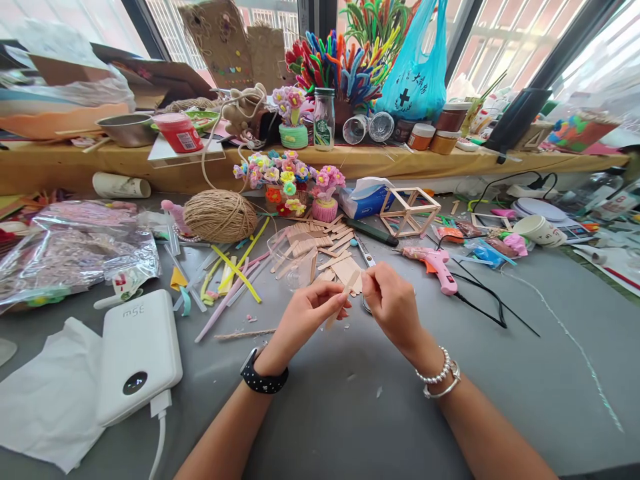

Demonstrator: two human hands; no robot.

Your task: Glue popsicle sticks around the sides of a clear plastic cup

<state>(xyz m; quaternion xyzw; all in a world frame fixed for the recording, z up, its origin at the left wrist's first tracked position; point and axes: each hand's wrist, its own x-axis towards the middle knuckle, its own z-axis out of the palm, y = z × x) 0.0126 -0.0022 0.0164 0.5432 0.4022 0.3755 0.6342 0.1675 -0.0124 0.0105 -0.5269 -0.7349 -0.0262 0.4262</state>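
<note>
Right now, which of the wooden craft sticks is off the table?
The single wooden craft stick pinched between the left hand and right hand; the others lie in the stick pile behind.

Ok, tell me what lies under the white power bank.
The white power bank rests on the grey table, its left edge overlapping a white tissue. Whatever lies directly beneath it is covered.

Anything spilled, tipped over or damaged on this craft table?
Nothing looks damaged. Two glass jars lie on their sides on the wooden shelf, and a paper roll lies flat below it. Wooden sticks and pipe cleaners are scattered loose. Both hands, left hand and right hand, pinch one wooden stick.
</note>
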